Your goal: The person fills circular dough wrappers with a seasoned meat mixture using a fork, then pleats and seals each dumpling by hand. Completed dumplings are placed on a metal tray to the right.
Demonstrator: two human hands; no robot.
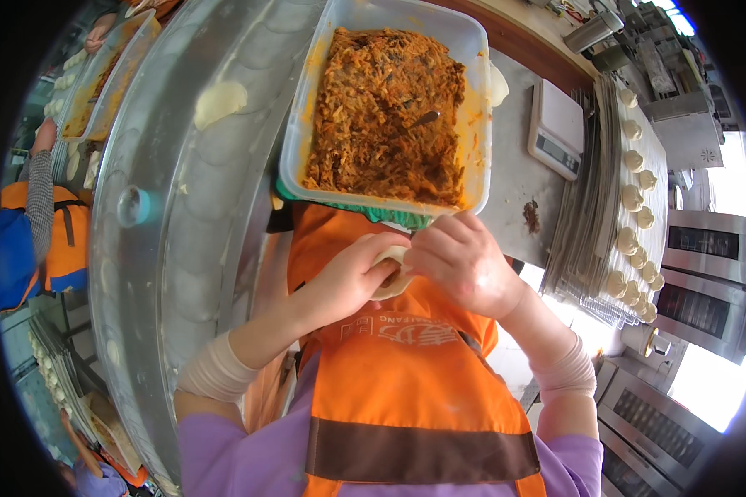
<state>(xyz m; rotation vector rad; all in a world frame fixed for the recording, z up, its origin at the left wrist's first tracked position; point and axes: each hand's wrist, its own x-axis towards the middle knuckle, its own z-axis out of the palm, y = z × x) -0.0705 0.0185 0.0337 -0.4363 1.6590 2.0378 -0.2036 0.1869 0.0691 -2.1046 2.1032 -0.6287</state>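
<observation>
A round dough wrapper [399, 287] with brown filling in its hollow sits cupped in my left hand [348, 273], whose thumb presses in at the filling. On the wrapper's right edge, the bent fingers of my right hand [460, 261] pinch the dough. Just beyond both hands stands a translucent plastic tub [293, 168], largely full of chopped orange-brown filling [385, 105]. A dark metal utensil handle [425, 119] sticks out of that filling; its other end is buried. One pale dough round [498, 86] shows at the tub's right side.
Left of me runs a conveyor [193, 186] carrying a loose dough round [221, 104]. A digital scale [556, 127] and a spilled bit of filling [531, 216] lie on the metal table. Stacked trays [581, 217] hold several shaped buns [632, 197]. Co-workers [43, 236] stand across the conveyor.
</observation>
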